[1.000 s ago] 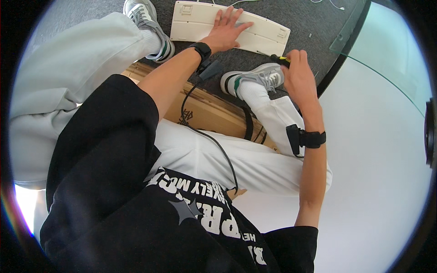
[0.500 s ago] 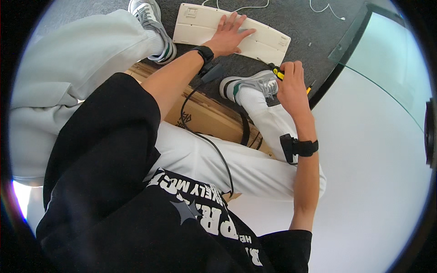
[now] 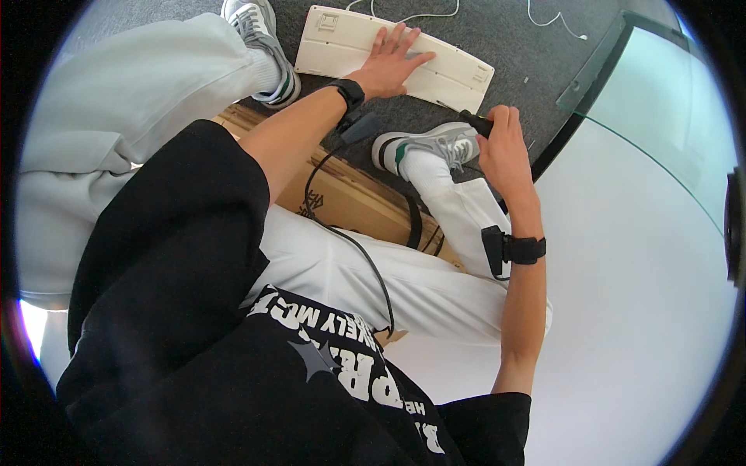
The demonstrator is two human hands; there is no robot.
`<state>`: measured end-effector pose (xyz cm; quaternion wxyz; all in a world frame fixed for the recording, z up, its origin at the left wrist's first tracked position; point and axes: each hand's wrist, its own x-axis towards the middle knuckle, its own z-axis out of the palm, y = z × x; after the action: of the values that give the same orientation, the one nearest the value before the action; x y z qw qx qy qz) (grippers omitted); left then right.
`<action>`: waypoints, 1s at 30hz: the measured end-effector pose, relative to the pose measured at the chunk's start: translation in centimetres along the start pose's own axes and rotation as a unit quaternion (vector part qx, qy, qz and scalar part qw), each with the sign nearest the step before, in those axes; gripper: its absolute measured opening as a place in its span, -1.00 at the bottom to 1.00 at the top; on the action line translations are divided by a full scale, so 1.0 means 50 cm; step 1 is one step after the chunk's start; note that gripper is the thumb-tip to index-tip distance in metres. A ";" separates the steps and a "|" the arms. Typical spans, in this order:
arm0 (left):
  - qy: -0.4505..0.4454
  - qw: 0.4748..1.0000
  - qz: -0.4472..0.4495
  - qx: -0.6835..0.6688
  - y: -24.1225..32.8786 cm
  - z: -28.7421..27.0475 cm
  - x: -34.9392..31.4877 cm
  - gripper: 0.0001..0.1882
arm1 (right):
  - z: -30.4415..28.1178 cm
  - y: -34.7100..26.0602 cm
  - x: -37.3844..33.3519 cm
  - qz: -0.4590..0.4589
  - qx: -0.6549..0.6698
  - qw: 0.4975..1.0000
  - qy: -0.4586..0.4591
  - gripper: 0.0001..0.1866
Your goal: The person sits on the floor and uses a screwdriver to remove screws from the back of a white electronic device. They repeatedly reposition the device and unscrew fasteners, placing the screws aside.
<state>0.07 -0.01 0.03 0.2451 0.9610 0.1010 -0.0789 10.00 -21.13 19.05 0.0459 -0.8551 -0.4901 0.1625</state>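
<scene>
A white keyboard (image 3: 342, 48) lies on the grey floor, its underside with two small feet facing up. My left hand (image 3: 386, 71) rests flat on it, fingers spread. My right hand (image 3: 505, 151) is closed around the dark handle of a screwdriver (image 3: 475, 120). Its thin shaft points left, with the tip at the keyboard's lower right edge. Whether the tip touches the keyboard, I cannot tell. A grey and white shoe (image 3: 435, 146) is just below the screwdriver.
White cables (image 3: 423, 15) run from behind the keyboard, and another white cable (image 3: 556, 17) lies farther right. A glass panel (image 3: 645, 93) and a white surface (image 3: 622, 272) take up the right side. Below the keyboard is a cardboard box (image 3: 350, 203), with a black cable (image 3: 357, 242) above it.
The screwdriver has turned in my right hand: its yellow handle markings faced me before, and now its black side shows. My left hand stays spread on the keyboard.
</scene>
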 end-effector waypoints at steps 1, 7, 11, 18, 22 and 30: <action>0.003 1.000 0.002 0.001 0.002 -0.004 -0.001 0.10 | -0.003 -0.001 0.003 0.036 -0.008 0.999 -0.024 -0.63; 0.021 1.000 -0.002 0.015 0.018 -0.015 -0.005 0.06 | -0.032 -0.022 0.015 0.237 -0.077 0.952 -0.180 -0.61; 0.049 0.999 -0.002 0.024 0.020 -0.012 -0.008 0.03 | -0.027 -0.038 -0.002 0.186 0.003 0.971 -0.151 -0.66; 0.073 0.997 -0.002 0.012 0.017 -0.010 -0.006 0.01 | 0.004 -0.006 -0.005 -0.026 -0.066 0.996 0.047 -0.60; 0.065 0.997 -0.009 0.033 0.020 -0.010 -0.007 0.04 | -0.001 0.000 -0.001 0.030 -0.151 0.988 0.005 -0.73; 0.068 0.998 -0.011 0.003 0.022 -0.007 -0.003 -0.02 | -0.007 -0.024 0.001 0.168 -0.042 0.982 -0.072 -0.62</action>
<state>0.24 -0.82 0.85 0.2336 0.9638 0.1273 -0.0167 9.14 -20.45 19.68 -0.0532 -0.9123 -0.3483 0.2087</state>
